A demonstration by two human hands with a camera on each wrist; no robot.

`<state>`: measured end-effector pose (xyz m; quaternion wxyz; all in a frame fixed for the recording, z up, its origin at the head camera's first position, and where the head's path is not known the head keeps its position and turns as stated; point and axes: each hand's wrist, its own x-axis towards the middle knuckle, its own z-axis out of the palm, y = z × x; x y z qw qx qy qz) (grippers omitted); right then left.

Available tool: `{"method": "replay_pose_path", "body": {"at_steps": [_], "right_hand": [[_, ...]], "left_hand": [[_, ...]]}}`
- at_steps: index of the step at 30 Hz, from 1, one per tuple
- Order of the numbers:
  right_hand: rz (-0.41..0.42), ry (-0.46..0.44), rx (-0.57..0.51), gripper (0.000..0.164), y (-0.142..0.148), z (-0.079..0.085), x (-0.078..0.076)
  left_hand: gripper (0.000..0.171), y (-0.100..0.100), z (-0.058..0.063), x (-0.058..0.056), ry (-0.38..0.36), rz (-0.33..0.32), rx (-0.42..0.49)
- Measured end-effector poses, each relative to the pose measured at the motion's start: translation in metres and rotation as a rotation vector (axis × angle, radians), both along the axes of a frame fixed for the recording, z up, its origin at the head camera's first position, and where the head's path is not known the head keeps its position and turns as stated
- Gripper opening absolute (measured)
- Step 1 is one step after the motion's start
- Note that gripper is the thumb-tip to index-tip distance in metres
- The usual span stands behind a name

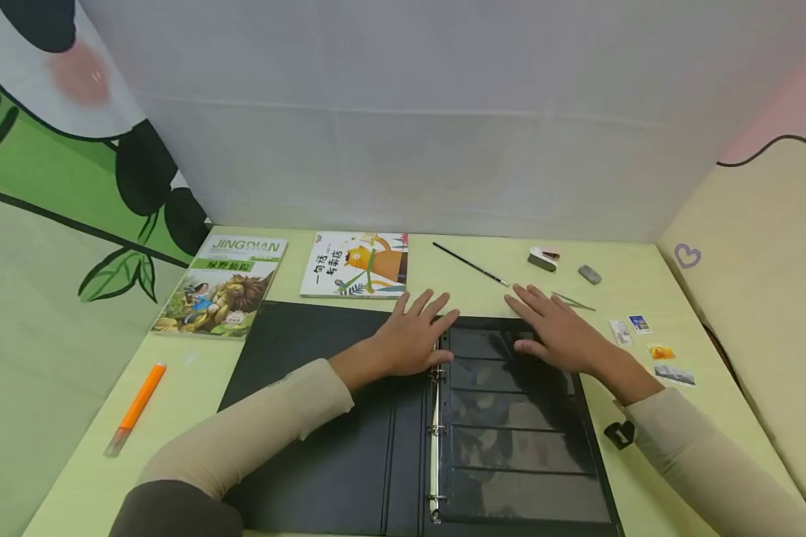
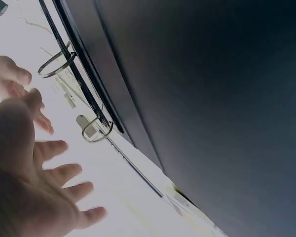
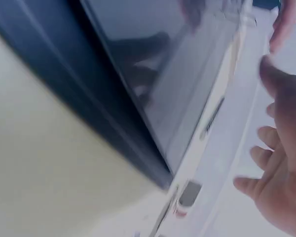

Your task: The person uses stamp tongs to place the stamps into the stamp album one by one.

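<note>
A black ring binder [image 1: 309, 470] lies spread wide on the table, its metal rings [image 1: 436, 430] along the spine. On its right half is a black-backed sheet of clear pockets [image 1: 524, 447]. Over the upper spine, by the top ring, my left hand [image 1: 410, 339] has its fingers spread and holds nothing. My right hand [image 1: 560, 332] reaches over the sheet's top right corner, fingers extended, also holding nothing. Whether either palm touches the binder I cannot tell. Both wrist views show the fingers spread, with the left hand [image 2: 34, 182] and right hand [image 3: 286, 163] apart from the pages.
Several small stamps [image 1: 674, 374] lie to the right, below tweezers [image 1: 574, 301], a grey eraser [image 1: 589, 274] and a stapler [image 1: 542, 259]. A thin black rod [image 1: 470, 264] lies behind the binder. Two picture books [image 1: 356, 265] and an orange pen [image 1: 139, 399] are leftward.
</note>
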<state>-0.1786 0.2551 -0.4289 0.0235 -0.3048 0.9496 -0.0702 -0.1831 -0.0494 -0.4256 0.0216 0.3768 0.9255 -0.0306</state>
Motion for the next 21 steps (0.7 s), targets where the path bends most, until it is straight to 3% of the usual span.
{"method": "replay_pose_path", "body": {"at_steps": [2, 4, 6, 13, 17, 21], "right_hand": [[-0.025, 0.014, -0.038, 0.074, 0.009, 0.005, -0.009], [-0.060, 0.020, -0.070, 0.066, 0.019, 0.008, -0.019], [-0.113, 0.008, -0.084, 0.061, 0.028, 0.010, -0.028], [-0.241, -0.069, -0.021, 0.052, 0.063, -0.006, -0.050], [-0.257, -0.097, -0.015, 0.043, 0.078, -0.017, -0.055], [-0.267, -0.111, -0.026, 0.036, 0.086, -0.024, -0.054]], "left_hand": [[0.067, 0.007, -0.001, -0.005, 0.068, -0.023, 0.048], [0.061, 0.015, 0.000, -0.011, 0.087, -0.026, 0.081], [0.059, 0.023, 0.000, -0.017, 0.068, -0.021, 0.078], [0.064, 0.041, -0.001, -0.026, -0.113, 0.039, -0.009], [0.065, 0.046, -0.009, -0.025, -0.131, 0.055, -0.086], [0.065, 0.052, -0.017, -0.025, -0.116, 0.059, -0.108]]}}
